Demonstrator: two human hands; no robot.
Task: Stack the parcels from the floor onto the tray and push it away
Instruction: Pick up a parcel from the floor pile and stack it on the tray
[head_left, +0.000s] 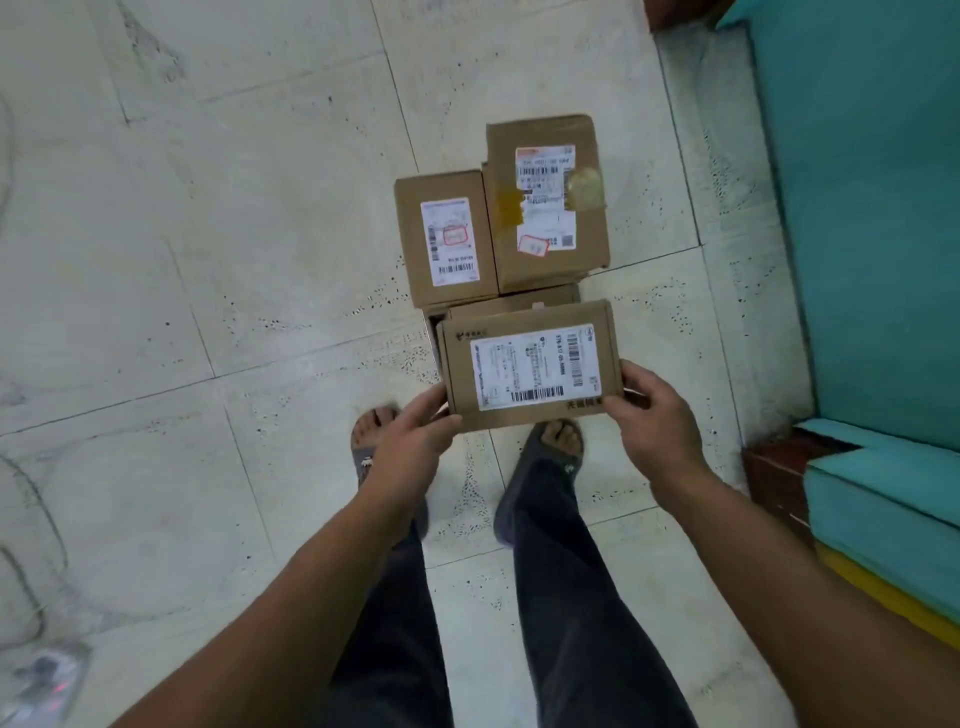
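Observation:
I hold a flat cardboard parcel (530, 364) with a white shipping label above my feet. My left hand (415, 436) grips its near left corner and my right hand (649, 415) grips its near right corner, thumbs on top. Beyond it on the floor stand two more brown parcels side by side: a smaller one (447, 239) on the left and a taller one (548, 202) with yellow tape on the right. Another cardboard box (519, 304) shows partly beneath the held parcel. No tray is in view.
The floor (234, 234) is pale tile. A teal-covered piece of furniture (872, 208) with a dark wooden base runs along the right side. My two feet in sandals stand just behind the parcels. A blurred grey object (41, 675) lies at the lower left.

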